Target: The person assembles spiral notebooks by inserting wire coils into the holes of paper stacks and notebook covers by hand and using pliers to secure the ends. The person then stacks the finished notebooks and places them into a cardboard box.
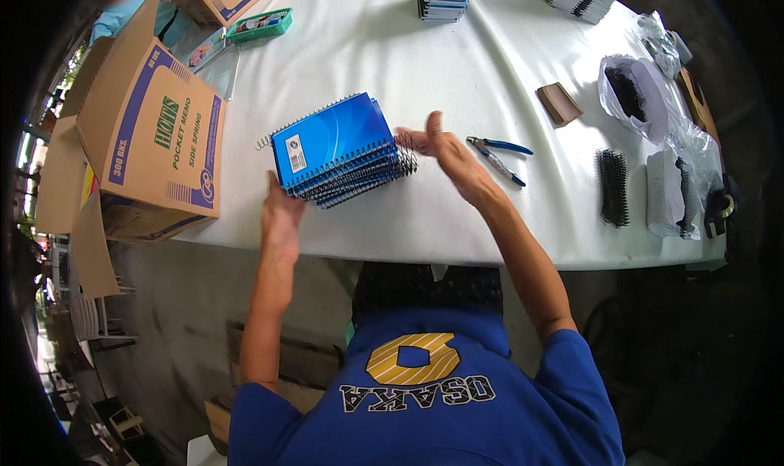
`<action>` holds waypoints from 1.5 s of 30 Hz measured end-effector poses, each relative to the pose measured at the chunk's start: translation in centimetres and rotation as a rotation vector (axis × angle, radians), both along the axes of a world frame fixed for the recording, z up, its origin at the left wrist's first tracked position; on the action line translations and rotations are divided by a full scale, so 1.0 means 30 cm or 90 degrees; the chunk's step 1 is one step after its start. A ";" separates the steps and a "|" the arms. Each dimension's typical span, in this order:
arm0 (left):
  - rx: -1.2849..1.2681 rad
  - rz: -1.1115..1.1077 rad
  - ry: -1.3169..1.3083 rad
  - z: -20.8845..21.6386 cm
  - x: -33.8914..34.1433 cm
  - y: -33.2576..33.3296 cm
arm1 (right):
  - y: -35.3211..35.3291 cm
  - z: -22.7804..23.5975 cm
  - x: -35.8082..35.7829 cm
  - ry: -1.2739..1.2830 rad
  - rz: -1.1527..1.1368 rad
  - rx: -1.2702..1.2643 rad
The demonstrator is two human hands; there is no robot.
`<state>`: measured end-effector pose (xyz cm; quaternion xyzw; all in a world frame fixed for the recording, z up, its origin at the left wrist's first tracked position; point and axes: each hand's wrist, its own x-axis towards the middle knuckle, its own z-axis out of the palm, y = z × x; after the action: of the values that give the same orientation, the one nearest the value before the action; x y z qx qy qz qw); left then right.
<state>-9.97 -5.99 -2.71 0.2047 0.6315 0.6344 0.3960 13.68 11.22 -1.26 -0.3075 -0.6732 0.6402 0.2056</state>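
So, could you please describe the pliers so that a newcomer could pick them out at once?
Find the large white-covered table, then look just right of the person's right hand. The pliers lie there, handles spread in a V opening rightward. Unlike the black wire coils and the small brown cardboard piece beyond, they have blue handles.

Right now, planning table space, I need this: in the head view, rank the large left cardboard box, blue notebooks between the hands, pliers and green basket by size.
Cardboard box
Blue notebooks
Pliers and green basket: similar lengths, so unranked
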 end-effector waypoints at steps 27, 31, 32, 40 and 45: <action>-0.404 -0.803 0.325 0.290 -0.118 0.626 | -0.221 -0.083 -0.132 -0.005 -0.097 0.659; -0.331 -0.770 0.350 0.305 -0.143 0.576 | -0.213 -0.024 -0.080 -0.020 -0.052 0.560; -0.164 -0.583 0.424 0.312 -0.146 0.527 | -0.204 0.014 -0.036 0.005 -0.009 0.467; 0.265 -0.052 0.723 0.249 -0.188 0.104 | -0.011 -0.038 0.347 -0.403 -0.309 0.733; 0.161 -0.397 0.966 0.479 0.047 0.241 | 0.045 -0.078 0.368 -0.555 -0.230 0.655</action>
<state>-8.56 1.23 11.66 0.7856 0.5653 0.2516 -0.0060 24.73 12.57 -3.60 -0.5075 -0.8502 0.0141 0.1394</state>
